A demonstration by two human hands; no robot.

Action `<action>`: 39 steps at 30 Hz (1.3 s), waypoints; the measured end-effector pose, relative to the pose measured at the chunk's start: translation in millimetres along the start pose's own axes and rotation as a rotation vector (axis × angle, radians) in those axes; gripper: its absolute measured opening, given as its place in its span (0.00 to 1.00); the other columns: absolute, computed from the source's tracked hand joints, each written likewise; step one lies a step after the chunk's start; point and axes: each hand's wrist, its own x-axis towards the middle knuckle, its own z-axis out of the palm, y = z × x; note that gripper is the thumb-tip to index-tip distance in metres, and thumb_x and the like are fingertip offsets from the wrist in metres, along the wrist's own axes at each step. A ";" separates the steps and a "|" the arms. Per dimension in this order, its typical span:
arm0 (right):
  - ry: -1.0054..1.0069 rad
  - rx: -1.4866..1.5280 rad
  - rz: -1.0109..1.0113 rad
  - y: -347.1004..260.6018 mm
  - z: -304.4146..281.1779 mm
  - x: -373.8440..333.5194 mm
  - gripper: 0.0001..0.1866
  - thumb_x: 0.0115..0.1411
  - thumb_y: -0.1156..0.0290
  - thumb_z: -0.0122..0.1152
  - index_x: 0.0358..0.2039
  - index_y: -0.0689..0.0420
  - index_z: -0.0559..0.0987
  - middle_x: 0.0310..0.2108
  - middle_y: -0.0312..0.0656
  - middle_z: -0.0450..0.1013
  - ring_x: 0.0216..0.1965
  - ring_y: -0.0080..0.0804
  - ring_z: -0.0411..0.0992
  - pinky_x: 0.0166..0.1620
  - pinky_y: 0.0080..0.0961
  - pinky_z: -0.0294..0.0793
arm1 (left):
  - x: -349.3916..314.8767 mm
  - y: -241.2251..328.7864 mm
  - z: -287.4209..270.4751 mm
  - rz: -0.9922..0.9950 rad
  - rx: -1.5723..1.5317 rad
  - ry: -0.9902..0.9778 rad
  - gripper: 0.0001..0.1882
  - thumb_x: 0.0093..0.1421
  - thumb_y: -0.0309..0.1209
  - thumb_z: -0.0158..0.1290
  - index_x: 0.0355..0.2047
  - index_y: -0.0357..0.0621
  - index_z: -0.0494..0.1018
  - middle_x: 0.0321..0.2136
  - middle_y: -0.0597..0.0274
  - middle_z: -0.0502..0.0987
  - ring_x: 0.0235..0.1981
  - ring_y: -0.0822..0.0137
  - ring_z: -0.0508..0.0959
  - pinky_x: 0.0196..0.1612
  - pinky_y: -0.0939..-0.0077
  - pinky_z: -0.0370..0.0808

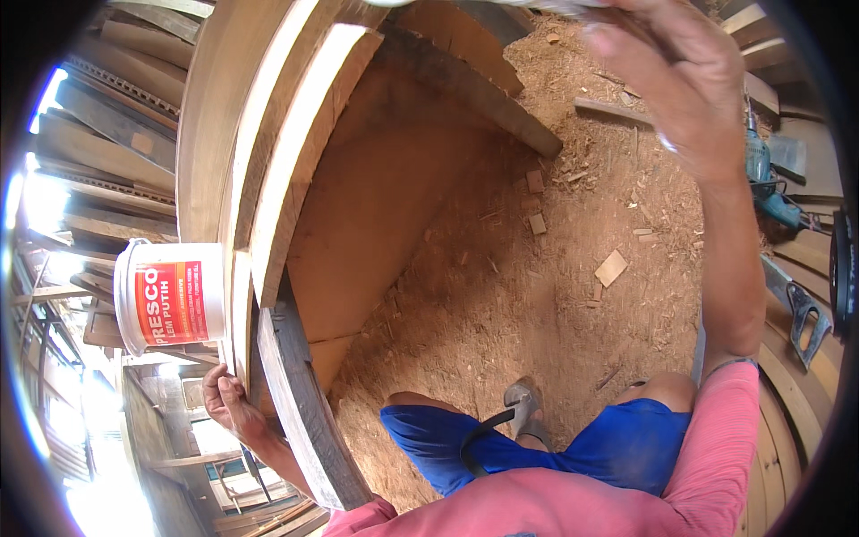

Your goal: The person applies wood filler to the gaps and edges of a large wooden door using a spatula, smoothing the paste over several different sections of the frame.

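Observation:
My left hand (231, 399) is at the lower left, its fingers curled in at the lower end of a pale wooden board (234, 349). What lies between those fingers is too small to make out. Directly above this hand, a white glue bucket (170, 295) with a red and orange label stands against the boards. My right hand (680, 80) reaches up to the top edge, smeared by motion and partly cut off. Near its fingers a blurred whitish thing (559, 7) runs along the top edge. Between my hands stands a wooden frame (309, 161) with curved-looking pale rails.
A grey-edged wooden post (309, 403) rises close to my left forearm. Wood shavings and small offcuts (611, 268) litter the brown floor. At right lie a teal power tool (778, 210) and a handsaw (803, 322). Planks (116, 116) are stacked at the far left.

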 end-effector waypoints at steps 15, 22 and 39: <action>0.019 -0.080 0.194 7.5 9.8 6.6 0.10 0.64 0.77 0.60 0.45 0.64 0.81 0.36 0.45 0.80 0.37 0.27 0.78 0.39 0.19 0.77 | 1.5 9.7 12.0 -0.033 0.016 0.029 0.11 0.67 0.35 0.54 0.42 0.39 0.76 0.20 0.75 0.66 0.23 0.84 0.62 0.28 0.90 0.56; -0.062 0.071 0.297 5.1 9.3 -18.2 0.11 0.67 0.75 0.56 0.42 0.70 0.81 0.32 0.45 0.80 0.26 0.20 0.75 0.27 0.16 0.73 | -0.1 1.2 -5.2 -0.018 0.097 0.008 0.11 0.68 0.36 0.52 0.41 0.40 0.73 0.21 0.72 0.70 0.19 0.81 0.71 0.23 0.86 0.70; 0.144 0.101 0.328 15.9 23.2 -4.7 0.09 0.66 0.78 0.56 0.41 0.67 0.81 0.29 0.39 0.78 0.23 0.16 0.71 0.26 0.15 0.70 | 4.0 9.9 -0.2 -0.020 0.141 -0.034 0.12 0.68 0.36 0.52 0.39 0.39 0.75 0.29 0.57 0.81 0.26 0.72 0.79 0.30 0.77 0.78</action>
